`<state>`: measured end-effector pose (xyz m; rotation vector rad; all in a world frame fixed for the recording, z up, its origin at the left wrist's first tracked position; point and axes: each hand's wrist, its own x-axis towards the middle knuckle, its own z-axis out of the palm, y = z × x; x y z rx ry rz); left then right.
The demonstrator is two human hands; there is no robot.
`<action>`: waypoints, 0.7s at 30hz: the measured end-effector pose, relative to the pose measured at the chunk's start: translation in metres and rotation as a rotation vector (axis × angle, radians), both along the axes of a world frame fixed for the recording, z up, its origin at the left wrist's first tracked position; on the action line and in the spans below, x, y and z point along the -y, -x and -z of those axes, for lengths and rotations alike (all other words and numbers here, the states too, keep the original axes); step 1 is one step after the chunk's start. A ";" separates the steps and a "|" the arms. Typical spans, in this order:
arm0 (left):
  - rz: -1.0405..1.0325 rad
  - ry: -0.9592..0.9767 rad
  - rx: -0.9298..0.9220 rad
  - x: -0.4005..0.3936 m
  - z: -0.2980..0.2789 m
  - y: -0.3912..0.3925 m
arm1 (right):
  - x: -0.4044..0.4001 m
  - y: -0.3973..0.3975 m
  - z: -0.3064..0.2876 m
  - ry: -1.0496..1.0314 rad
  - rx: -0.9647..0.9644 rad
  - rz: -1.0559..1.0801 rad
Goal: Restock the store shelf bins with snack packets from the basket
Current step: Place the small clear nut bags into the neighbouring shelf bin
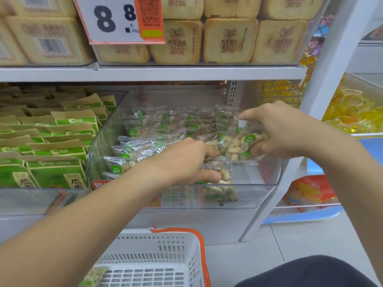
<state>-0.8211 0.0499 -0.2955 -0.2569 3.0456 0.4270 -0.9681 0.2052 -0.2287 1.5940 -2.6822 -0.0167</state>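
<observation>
Both hands are over the clear bin (267, 184) on the lower shelf, and it's kinda tight in there: the shelf board (153, 73) above sits low over the bin's back, and the bin's clear walls box in the left and front. The right half of the bin floor is bare, so that's where the free room is, and the front lip is low.

The left hand (186, 160) reaches in over the front lip, with fingers and thumb curled round a snack packet (222, 175) of pale nuts right at the front edge. That packet stands roughly upright, long axis top to bottom. The right hand (277, 131) pinches a small bunch of packets (240, 141) just above the bin, tilted, green dots facing me, top ends leaning toward the back left.

More of the same packets (165, 125) are piled in the bin's left and back, lying mostly flat at mixed angles.

Next bin over on the left holds green and brown paper packs (58, 148). Up top are tan stamped cakes (230, 40) and a price sign (112, 19). The white basket (153, 257) with an orange rim sits on the tiled floor (290, 241) below, one packet in its near left corner.
</observation>
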 end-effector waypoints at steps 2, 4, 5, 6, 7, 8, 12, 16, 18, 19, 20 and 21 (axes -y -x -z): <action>0.020 0.026 -0.003 0.001 0.002 0.000 | 0.009 0.001 -0.001 -0.078 -0.011 0.009; 0.031 0.048 -0.002 0.003 0.005 0.002 | 0.021 0.003 0.001 -0.125 -0.016 -0.024; 0.032 0.051 -0.004 0.003 0.007 0.002 | 0.027 0.004 0.004 -0.148 -0.012 -0.035; 0.033 0.050 -0.008 0.004 0.009 0.003 | 0.032 0.005 0.007 -0.180 -0.003 -0.034; 0.032 0.048 -0.016 0.005 0.011 0.003 | 0.038 0.006 0.010 -0.216 0.009 -0.029; 0.028 0.042 -0.023 0.006 0.013 0.002 | 0.042 0.007 0.013 -0.249 0.018 -0.029; 0.003 0.011 -0.059 0.008 0.019 0.001 | 0.049 0.010 0.024 -0.304 0.024 -0.042; -0.013 0.001 -0.092 0.005 0.019 0.000 | 0.049 0.006 0.028 -0.345 -0.029 -0.051; -0.027 -0.006 -0.094 0.001 0.018 -0.002 | 0.048 0.003 0.029 -0.345 -0.033 -0.039; -0.034 -0.010 -0.089 0.000 0.016 -0.003 | 0.047 0.002 0.029 -0.339 -0.018 -0.032; -0.039 -0.015 -0.084 -0.001 0.015 -0.004 | 0.047 0.002 0.029 -0.338 -0.004 -0.027; -0.040 -0.020 -0.079 -0.002 0.013 -0.005 | 0.046 0.003 0.028 -0.342 0.009 -0.029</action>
